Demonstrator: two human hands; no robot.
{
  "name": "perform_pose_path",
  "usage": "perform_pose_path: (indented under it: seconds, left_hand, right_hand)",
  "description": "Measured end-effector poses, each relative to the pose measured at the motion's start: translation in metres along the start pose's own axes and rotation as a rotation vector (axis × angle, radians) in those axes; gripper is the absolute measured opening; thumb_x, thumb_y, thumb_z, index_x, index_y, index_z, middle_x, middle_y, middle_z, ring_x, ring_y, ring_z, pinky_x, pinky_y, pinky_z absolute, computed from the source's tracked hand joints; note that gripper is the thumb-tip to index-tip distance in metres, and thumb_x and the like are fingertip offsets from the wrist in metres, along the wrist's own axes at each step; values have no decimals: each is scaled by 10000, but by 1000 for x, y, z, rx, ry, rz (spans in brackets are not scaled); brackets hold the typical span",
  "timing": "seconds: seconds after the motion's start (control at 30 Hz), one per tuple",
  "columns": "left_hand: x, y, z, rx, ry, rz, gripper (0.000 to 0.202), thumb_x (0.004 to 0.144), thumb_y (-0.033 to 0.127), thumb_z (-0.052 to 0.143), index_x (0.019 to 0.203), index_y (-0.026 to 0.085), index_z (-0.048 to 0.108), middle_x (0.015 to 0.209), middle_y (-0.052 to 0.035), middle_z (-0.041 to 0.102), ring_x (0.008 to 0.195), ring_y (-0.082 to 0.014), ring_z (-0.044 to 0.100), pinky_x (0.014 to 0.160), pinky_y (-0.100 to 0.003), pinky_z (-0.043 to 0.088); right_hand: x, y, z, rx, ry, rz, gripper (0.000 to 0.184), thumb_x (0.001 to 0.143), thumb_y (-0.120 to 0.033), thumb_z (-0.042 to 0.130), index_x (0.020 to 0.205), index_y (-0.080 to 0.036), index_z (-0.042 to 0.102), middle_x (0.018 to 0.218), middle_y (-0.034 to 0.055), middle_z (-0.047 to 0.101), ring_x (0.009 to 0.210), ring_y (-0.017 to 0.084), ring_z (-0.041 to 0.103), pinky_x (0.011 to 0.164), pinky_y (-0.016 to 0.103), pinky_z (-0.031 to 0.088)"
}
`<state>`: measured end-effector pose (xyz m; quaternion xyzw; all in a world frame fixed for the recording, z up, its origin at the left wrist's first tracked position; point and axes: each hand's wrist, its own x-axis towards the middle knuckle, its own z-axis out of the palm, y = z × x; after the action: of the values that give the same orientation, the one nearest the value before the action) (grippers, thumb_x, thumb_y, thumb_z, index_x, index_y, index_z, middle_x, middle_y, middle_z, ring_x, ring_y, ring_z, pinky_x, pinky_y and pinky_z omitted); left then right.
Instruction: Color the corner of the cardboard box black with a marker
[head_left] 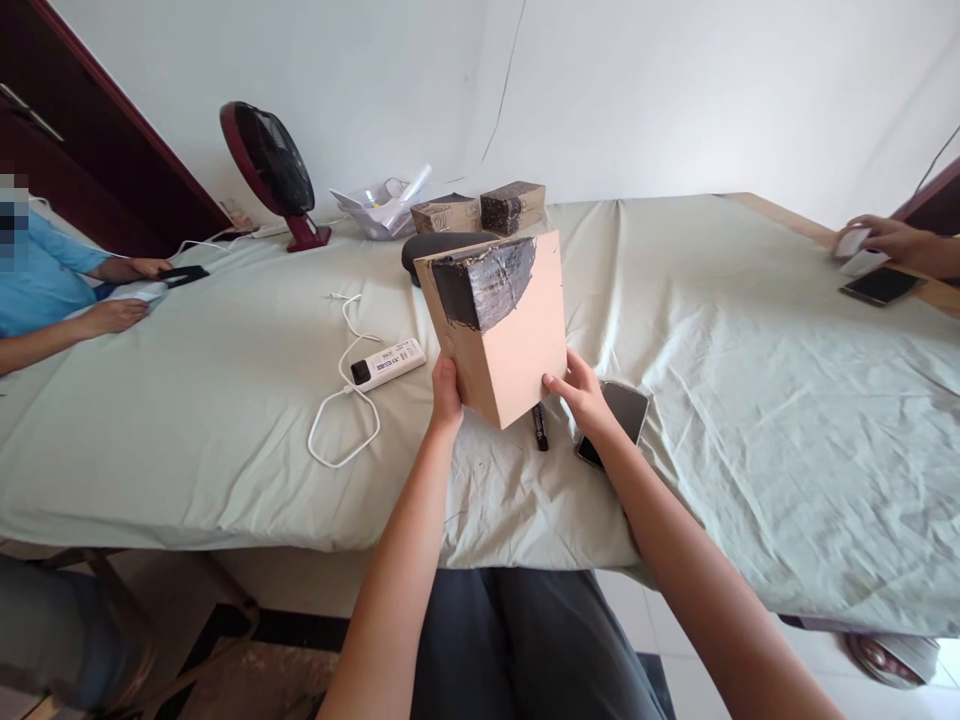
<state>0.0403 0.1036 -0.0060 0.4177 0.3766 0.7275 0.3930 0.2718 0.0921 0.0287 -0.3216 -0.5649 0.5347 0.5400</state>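
Observation:
I hold a tan cardboard box (517, 340) tilted up above the table, one top corner covered in black tape. My left hand (446, 392) grips its lower left edge. My right hand (581, 395) pinches its lower right side. Under the box a black marker (539, 428) lies on the cloth, and a dark phone (619, 420) sits beneath my right wrist.
A pale green cloth (750, 380) covers the table. A white power bank with cable (386, 362), a red fan (274, 165), two taped boxes (480, 210) and a white bag lie farther back. A person in blue sits left; another person's hand (881, 238) and phone are right.

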Motion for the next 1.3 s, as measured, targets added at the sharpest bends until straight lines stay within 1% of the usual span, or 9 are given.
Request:
perform_pose_path:
  seconds: [0.17, 0.37, 0.43, 0.6, 0.77, 0.9, 1.03, 1.13, 1.3]
  left_hand:
    - [2, -3, 0, -70, -12, 6, 659, 863, 828, 655, 1116, 226, 744, 1163, -65, 788, 1110, -253, 739, 948, -333, 574]
    - [4, -2, 5, -80, 2, 15, 665, 821, 850, 681, 1068, 239, 765, 1090, -49, 795, 1044, -244, 743, 889, -318, 566]
    - [4, -1, 6, -95, -2, 18, 638, 825, 830, 699, 1062, 242, 771, 1076, -42, 795, 1032, -236, 742, 892, -311, 561]
    - [3, 0, 7, -125, -27, 18, 618, 844, 805, 702, 1109, 251, 771, 1133, -46, 793, 1068, -238, 738, 924, -317, 551]
    - [2, 2, 9, -117, -24, 20, 620, 852, 808, 691, 1089, 241, 774, 1081, -38, 790, 1015, -223, 730, 895, -310, 538]
    - [1, 3, 11, -129, -29, 12, 643, 835, 824, 697, 1111, 247, 769, 1124, -47, 790, 1082, -243, 730, 951, -331, 543]
    - [1, 4, 11, -124, -30, 4, 647, 832, 825, 698, 1116, 247, 763, 1155, -55, 789, 1129, -261, 729, 987, -347, 546]
    - [1, 3, 9, -103, -19, -4, 668, 820, 843, 691, 1096, 238, 756, 1186, -67, 788, 1163, -277, 725, 1005, -357, 545]
    - [0, 4, 8, -103, -29, -8, 668, 810, 839, 702, 1096, 237, 753, 1166, -72, 789, 1192, -291, 720, 1016, -371, 543]
  right_hand:
    - [0, 2, -1, 24, 2, -10, 613, 820, -534, 889, 1355, -298, 703, 1400, 58, 745, 1319, 328, 671, 1139, 481, 557]
    - [0, 3, -3, -4, 11, -36, 608, 830, -565, 874, 1359, -315, 710, 1416, 40, 743, 1341, 334, 660, 1156, 487, 551]
    - [0, 4, -4, -11, 11, -43, 607, 833, -564, 873, 1364, -318, 711, 1432, 39, 736, 1352, 340, 655, 1172, 498, 541]
    - [1, 8, -6, -9, 10, -49, 601, 837, -538, 880, 1375, -329, 709, 1455, 40, 720, 1380, 346, 642, 1199, 516, 517]
    - [2, 10, -6, -1, 4, -47, 597, 839, -546, 875, 1364, -319, 702, 1458, 43, 721, 1387, 346, 641, 1195, 515, 527]
    - [3, 11, -7, 9, 5, -39, 585, 843, -531, 876, 1360, -325, 698, 1445, 33, 730, 1369, 344, 657, 1190, 515, 536]
    - [3, 13, -8, 14, -7, -44, 578, 860, -508, 866, 1385, -340, 693, 1482, 22, 707, 1426, 341, 619, 1235, 523, 495]
    - [2, 15, -8, 0, -8, -45, 610, 856, -528, 864, 1411, -350, 682, 1495, 18, 698, 1460, 341, 589, 1257, 533, 473]
    - [2, 19, -8, 1, -8, -52, 606, 839, -540, 876, 1386, -350, 701, 1477, 20, 707, 1439, 343, 606, 1254, 535, 475]
